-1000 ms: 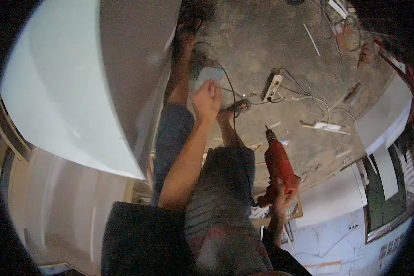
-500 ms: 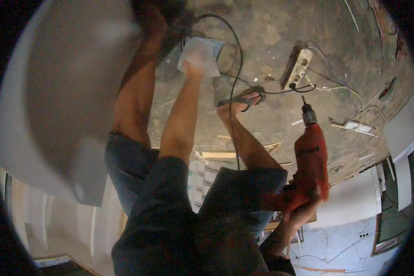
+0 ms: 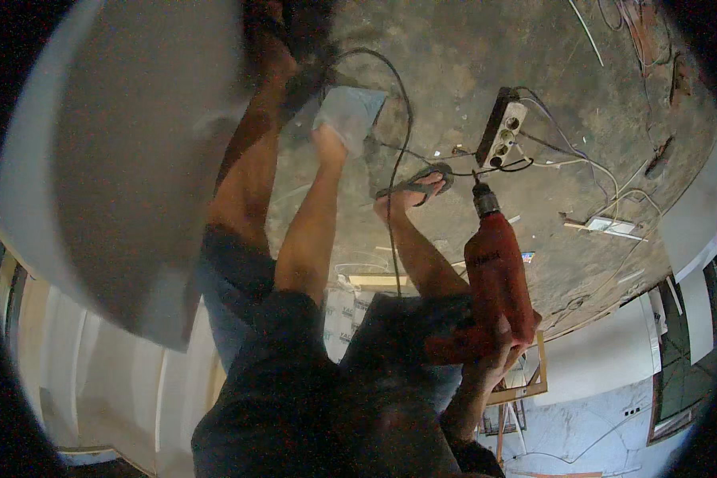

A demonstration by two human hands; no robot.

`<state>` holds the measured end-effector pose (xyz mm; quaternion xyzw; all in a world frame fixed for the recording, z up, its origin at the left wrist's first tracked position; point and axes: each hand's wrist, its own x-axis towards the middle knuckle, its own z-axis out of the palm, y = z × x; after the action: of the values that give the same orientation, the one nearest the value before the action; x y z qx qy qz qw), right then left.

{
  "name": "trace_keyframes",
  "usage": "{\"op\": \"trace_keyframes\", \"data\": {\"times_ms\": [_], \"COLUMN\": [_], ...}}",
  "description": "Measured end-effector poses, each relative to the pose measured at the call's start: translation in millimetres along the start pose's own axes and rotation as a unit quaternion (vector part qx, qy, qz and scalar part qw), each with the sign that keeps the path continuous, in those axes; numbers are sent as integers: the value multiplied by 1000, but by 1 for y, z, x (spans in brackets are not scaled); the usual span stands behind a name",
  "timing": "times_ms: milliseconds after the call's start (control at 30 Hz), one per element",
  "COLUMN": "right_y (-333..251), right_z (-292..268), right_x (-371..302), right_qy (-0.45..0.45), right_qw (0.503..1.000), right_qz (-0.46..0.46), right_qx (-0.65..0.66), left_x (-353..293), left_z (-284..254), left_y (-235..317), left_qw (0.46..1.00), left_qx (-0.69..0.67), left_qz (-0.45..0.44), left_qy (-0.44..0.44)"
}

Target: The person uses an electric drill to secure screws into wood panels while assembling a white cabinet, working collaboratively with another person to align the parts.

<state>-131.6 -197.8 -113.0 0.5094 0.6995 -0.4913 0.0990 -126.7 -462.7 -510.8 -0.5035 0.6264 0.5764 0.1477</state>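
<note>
A red power drill (image 3: 498,275) with a metal chuck and a thin bit is in my right hand (image 3: 500,357), which is wrapped round the rear of its body. The bit points away from me, and its tip appears just below the power strip in the view. My left arm reaches forward, and my left hand (image 3: 329,145) is at a translucent plastic bag (image 3: 357,107). The film partly hides my fingers, but they look closed on the bag. A large pale board (image 3: 155,159) stands along my left side, close to my left leg.
A white power strip (image 3: 507,137) with plugged-in cables lies on the stained concrete floor (image 3: 446,64). A black cable (image 3: 410,103) loops between my legs. My right foot wears a sandal (image 3: 422,183). Loose wires, offcuts and a wooden frame (image 3: 526,390) are to the right.
The drill has swung left, bringing its bit close below the power strip in the view. My left hand stays at the bag, which is less blurred. The whole view has shifted slightly.
</note>
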Motion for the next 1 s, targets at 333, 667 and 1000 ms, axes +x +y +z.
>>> {"op": "trace_keyframes", "data": {"times_ms": [333, 667, 1000], "right_y": [-64, -122, -160], "right_z": [-28, -101, -189], "right_x": [-67, -143, -241], "right_qy": [-104, -206, -218], "right_qw": [987, 929, 910], "right_qz": [-121, -288, -309], "right_qx": [-23, 103, 171], "left_x": [-196, -358, -489], "left_z": [-33, -94, -132], "left_y": [211, 398, 466], "left_qw": [910, 886, 852], "left_qx": [-412, -305, -263], "left_qz": [-48, 149, 307], "left_qy": [2, -315, -332]}}
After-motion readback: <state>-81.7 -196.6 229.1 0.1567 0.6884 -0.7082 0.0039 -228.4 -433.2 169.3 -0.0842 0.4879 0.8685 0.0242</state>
